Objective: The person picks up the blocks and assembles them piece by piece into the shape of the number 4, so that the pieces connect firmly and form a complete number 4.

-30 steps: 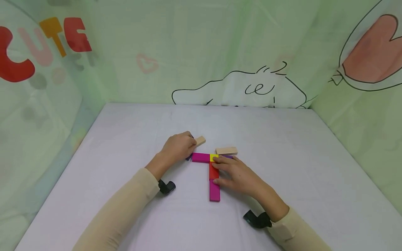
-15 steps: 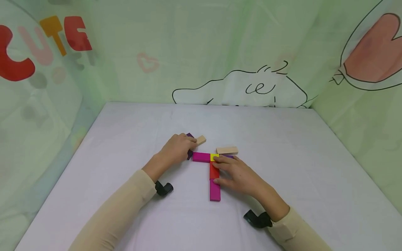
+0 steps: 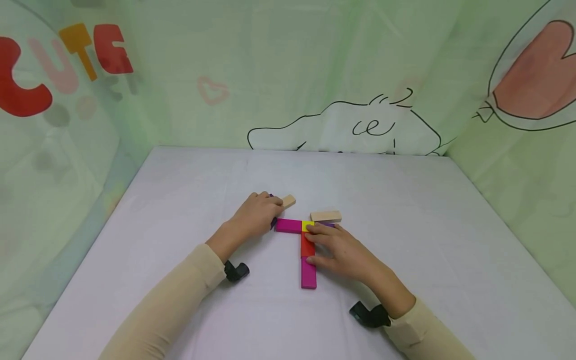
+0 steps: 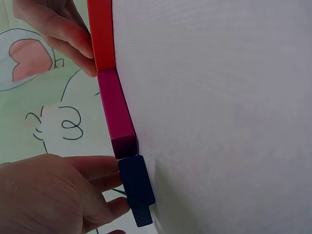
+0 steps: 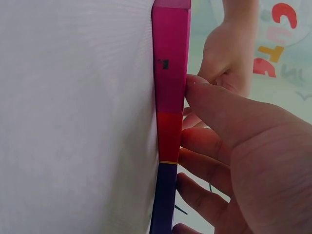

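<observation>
My left hand (image 3: 257, 214) grips a dark blue block (image 4: 136, 180) at the left end of a magenta block (image 3: 288, 226). A second dark piece (image 4: 143, 217) shows just beyond it in the left wrist view; the fingers hide much of both in the head view. My right hand (image 3: 344, 252) rests along the blocks with relaxed, spread fingers. Its fingertips touch a yellow block (image 3: 305, 224), a red block (image 3: 307, 248) and a lower magenta block (image 3: 308, 276). Those blocks form a T lying on the table, with a purple block (image 3: 327, 225) as the right arm, partly under the fingers.
A plain wooden block (image 3: 326, 216) lies just behind the purple one. Another wooden block (image 3: 289, 201) pokes out past the left fingertips. White cloth covers the table (image 3: 202, 175), and printed green curtains (image 3: 288, 65) stand around its back and sides.
My left hand and the dark blue block have shifted slightly right, closer to the end of the magenta block. The right hand and the T of blocks have stayed put.
</observation>
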A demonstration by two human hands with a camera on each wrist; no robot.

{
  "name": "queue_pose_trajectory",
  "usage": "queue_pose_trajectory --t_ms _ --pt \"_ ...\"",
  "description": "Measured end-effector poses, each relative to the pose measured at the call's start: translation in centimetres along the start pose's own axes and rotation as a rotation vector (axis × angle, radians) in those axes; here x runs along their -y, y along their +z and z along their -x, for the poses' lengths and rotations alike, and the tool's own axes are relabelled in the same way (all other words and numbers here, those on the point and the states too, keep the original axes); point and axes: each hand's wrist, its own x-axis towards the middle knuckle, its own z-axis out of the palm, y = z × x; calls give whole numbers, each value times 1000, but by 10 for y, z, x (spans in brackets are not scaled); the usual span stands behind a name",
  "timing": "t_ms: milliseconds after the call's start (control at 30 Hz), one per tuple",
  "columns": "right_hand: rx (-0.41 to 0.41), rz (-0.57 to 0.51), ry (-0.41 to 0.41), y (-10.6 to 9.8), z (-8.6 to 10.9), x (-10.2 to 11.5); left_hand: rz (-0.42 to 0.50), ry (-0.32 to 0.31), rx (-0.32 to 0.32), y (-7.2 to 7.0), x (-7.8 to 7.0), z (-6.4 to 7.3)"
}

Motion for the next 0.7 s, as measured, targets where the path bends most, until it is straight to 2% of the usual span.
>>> queue_pose_trajectory --t_ms 167,267,400,533,700 --pt "-2 -2 -8 0 0 -2 -16 -10 3 1 -2 -2" --pt "-1 -2 -4 0 0 -2 8 -7 -17 3 0 -4" --pt "0 -2 0 1 1 -3 137 -15 -68 7 9 -7" --pt "-4 7 -9 1 0 -3 318 -41 -121 12 21 -10" --pt "-1 7 -8 1 0 -3 469 -44 -107 11 32 -16"
